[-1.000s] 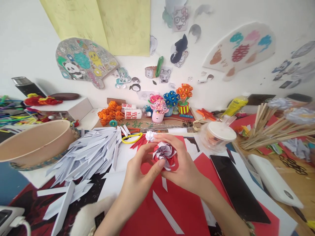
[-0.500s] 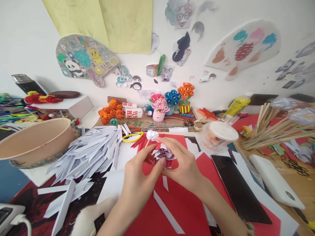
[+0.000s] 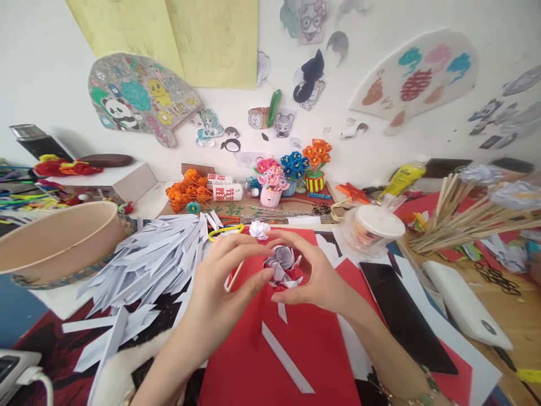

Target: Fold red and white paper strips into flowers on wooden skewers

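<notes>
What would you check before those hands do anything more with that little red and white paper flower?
1. Grip on the paper flower: ok; left hand and right hand pinch it from both sides.
2. Flower's folds intact: cannot tell; fingers cover its edges.
3. Spare white strip on the red sheet: ok; lies just below the hands.
4. Wooden stick by the left fingers joined to the flower: cannot tell.
5. Lidded tub clear of the right hand: ok; stands apart behind it.
</notes>
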The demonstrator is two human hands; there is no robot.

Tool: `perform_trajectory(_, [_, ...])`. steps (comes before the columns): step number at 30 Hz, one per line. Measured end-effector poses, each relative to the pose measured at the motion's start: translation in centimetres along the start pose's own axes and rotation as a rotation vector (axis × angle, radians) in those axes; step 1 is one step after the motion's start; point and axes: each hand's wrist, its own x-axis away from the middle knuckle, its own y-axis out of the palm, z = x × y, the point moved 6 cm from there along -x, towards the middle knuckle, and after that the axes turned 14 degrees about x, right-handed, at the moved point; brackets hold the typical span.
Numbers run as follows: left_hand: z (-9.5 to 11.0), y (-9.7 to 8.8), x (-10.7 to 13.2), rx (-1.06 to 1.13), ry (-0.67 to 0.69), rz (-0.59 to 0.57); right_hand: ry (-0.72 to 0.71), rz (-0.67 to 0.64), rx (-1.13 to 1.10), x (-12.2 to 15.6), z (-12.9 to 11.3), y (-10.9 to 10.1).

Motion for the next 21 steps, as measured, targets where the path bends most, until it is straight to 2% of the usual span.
perform_trajectory(4, [1.4,0.1,-0.8,-0.176,0.108,-0.141,-0.019,-0.034,0.012,0.1,-0.2,0.2])
perform_trajectory(9, [2.2,0.6,-1.4,-0.263,0.128,-0.278,-0.06,-0.042,0.101,0.1,-0.5,0.3])
perform_trajectory(12, [2.2,1.1,-1.5,-0.254,0.086,-0.26,-0.095,-0.008,0.158,0.2,-1.0,0.2])
perform_trajectory(17, [1.6,1.5,-1.1,-0.151,-0.017,-0.126,-0.123,0.078,0.21,0.3,-1.8,-0.2])
perform_trajectory(19, [1.7,1.3,-0.8,-0.15,0.015,-0.125,-0.138,0.091,0.231,0.4,-2.0,-0.3])
perform_trajectory(21, [2.0,1.2,-0.5,-0.224,0.087,-0.173,-0.164,0.087,0.243,0.5,-2.3,-0.4])
